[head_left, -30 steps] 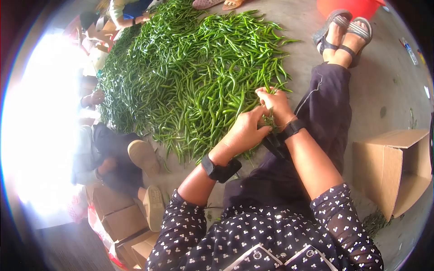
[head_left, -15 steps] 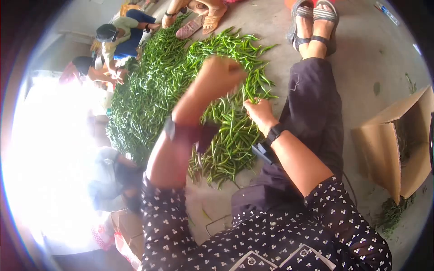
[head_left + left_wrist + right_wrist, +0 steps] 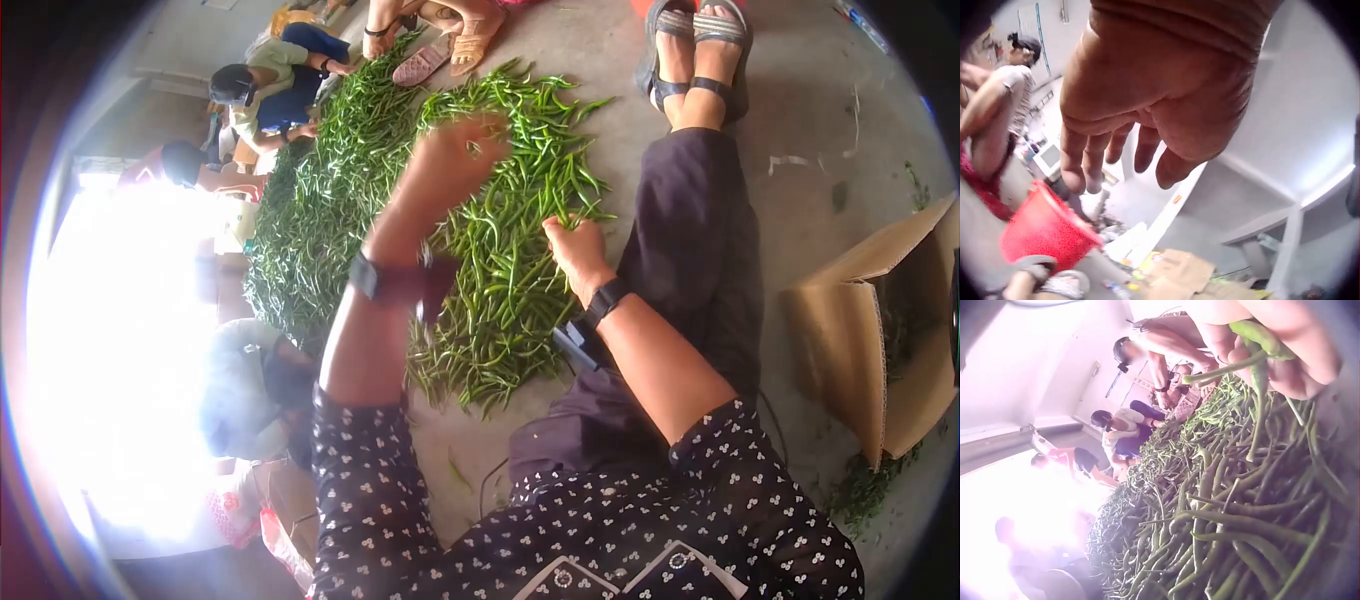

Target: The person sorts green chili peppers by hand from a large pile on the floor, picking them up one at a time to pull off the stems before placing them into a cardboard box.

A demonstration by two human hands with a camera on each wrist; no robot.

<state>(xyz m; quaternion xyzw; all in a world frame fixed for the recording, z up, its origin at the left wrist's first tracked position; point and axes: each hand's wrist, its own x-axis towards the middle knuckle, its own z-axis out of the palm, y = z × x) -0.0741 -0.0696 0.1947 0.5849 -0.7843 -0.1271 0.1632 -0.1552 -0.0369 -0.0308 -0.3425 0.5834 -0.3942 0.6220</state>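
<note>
A wide pile of green chillies [image 3: 345,190] covers the floor in the head view. Over its middle, my left hand [image 3: 458,165] is raised and blurred. In the left wrist view the same hand [image 3: 1160,94] hangs with loose, spread fingers and nothing in them. My right hand [image 3: 578,258] is at the pile's right edge with thumb and fingers closed. The right wrist view shows this hand [image 3: 1307,340] gripping a few chillies [image 3: 1261,372], stems sticking out, just above the pile [image 3: 1210,525].
An open cardboard box [image 3: 835,350] stands at the right, with leafy scraps [image 3: 870,490] beside it. Outstretched legs [image 3: 690,210] in dark trousers lie right of the pile. Other people [image 3: 275,85] sit around its far and left sides. A red tub [image 3: 1047,228] shows in the left wrist view.
My left hand has left the right hand's side and moved up and left over the pile; the leafy bit between them is no longer visible. My right hand stays near the pile's right edge.
</note>
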